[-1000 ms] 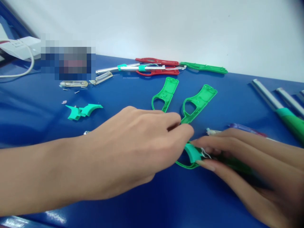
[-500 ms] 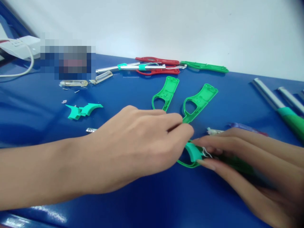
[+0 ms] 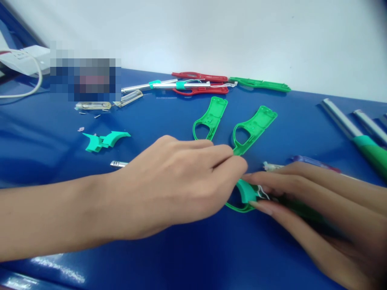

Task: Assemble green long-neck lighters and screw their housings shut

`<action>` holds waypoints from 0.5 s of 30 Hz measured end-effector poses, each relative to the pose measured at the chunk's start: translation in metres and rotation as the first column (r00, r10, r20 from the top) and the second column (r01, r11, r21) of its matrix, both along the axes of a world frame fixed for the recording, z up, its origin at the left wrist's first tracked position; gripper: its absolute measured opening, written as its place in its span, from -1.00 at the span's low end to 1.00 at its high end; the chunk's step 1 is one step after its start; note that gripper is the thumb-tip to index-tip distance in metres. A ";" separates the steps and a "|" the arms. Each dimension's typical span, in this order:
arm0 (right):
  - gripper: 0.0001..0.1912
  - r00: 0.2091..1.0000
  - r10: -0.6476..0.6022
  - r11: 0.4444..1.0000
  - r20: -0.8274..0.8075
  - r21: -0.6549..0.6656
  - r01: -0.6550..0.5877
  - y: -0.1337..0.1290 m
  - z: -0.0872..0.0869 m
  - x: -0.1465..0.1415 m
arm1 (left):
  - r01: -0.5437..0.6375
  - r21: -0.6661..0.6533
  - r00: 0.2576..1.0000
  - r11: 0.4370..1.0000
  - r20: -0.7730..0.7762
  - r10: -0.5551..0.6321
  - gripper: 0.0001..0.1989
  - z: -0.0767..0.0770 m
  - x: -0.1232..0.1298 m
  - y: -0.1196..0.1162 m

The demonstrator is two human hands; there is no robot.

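Note:
A green lighter half-shell (image 3: 240, 208) lies low over the table between my two hands, its looped part showing. My left hand (image 3: 187, 181) is closed over the front of this shell; its fingertips are hidden. From behind my left wrist pokes the slotted end of a silver metal tube (image 3: 117, 164). My right hand (image 3: 296, 187) pinches at a teal trigger (image 3: 248, 192) seated in the loop, thumb below and fingers above. White wires (image 3: 263, 193) curl out beside the trigger, and my right hand covers the rear of the shell.
Two green half-shells (image 3: 256, 125) lie just beyond my hands. Spare teal triggers (image 3: 105, 140) and clear fuel tanks (image 3: 93, 106) are at left. Red shells (image 3: 199, 76) and wired tubes (image 3: 187, 85) lie at the back. Lighters with silver tubes (image 3: 341, 117) lie at right, on the blue table (image 3: 187, 257).
Both hands keep nearly the same place and grip. My left forearm has risen very slightly, and the teal trigger and shell have shifted a touch.

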State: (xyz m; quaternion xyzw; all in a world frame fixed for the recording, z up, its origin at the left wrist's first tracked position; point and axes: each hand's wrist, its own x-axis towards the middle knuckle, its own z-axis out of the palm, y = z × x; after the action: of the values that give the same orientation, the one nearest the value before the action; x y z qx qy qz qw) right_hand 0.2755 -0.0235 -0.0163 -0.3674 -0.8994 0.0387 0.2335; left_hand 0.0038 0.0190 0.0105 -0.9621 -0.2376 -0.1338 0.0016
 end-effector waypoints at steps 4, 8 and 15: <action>-0.75 1.000 -0.014 1.000 0.009 -0.020 0.014 0.000 -0.002 -0.003 | -0.003 0.003 1.000 1.000 0.015 0.003 -0.60 0.001 -0.001 0.001; -0.76 1.000 0.002 1.000 0.016 0.001 -0.002 -0.001 -0.003 -0.002 | -0.006 -0.006 1.000 1.000 -0.022 0.006 -0.60 0.003 0.000 0.002; -0.80 0.999 0.031 0.999 0.034 0.015 -0.031 0.003 0.001 0.000 | 0.042 0.085 0.998 0.996 -0.049 -0.037 -0.59 0.004 -0.002 0.000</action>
State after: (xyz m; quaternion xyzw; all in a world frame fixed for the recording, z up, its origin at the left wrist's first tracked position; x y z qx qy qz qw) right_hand 0.2756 -0.0210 -0.0148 -0.3523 -0.9090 0.0293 0.2206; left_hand 0.0016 0.0186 0.0144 -0.9686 -0.2125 -0.1210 0.0460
